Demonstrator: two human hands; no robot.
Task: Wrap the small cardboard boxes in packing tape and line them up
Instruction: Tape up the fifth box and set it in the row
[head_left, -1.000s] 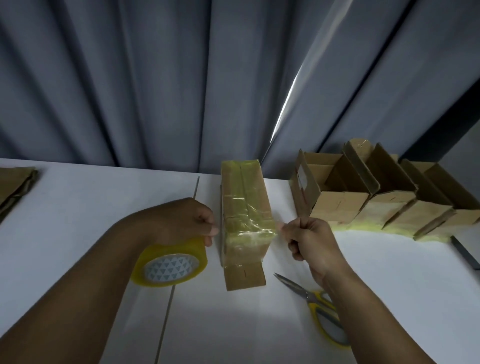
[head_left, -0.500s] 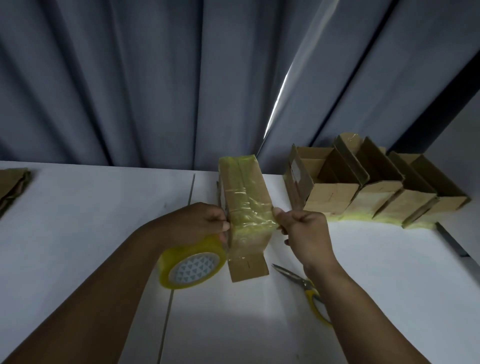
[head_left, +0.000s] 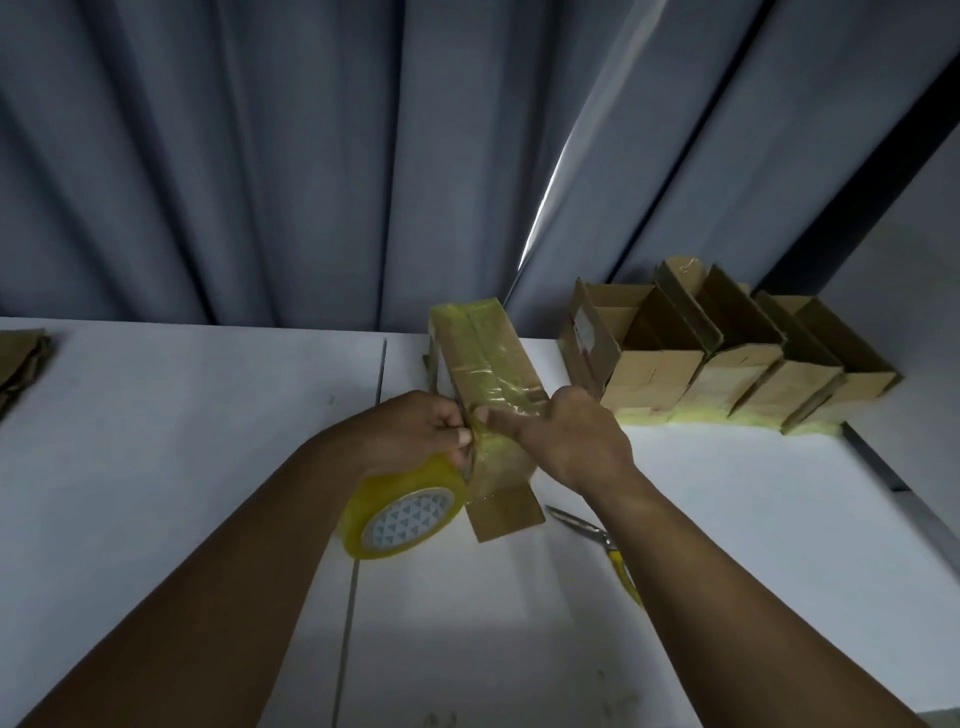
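Taped box (head_left: 483, 374) stands near the far edge of the table (head_left: 182, 441). Left hand (head_left: 421, 434) fingers are clamped round the tape roll (head_left: 405, 512), against the box's left side. Right hand (head_left: 571, 441) lies over the box, one digit straight, the rest hidden. Boxes row (head_left: 727, 364) is to the right, scissors (head_left: 597, 540) under the right forearm. The table runs wide to the left.
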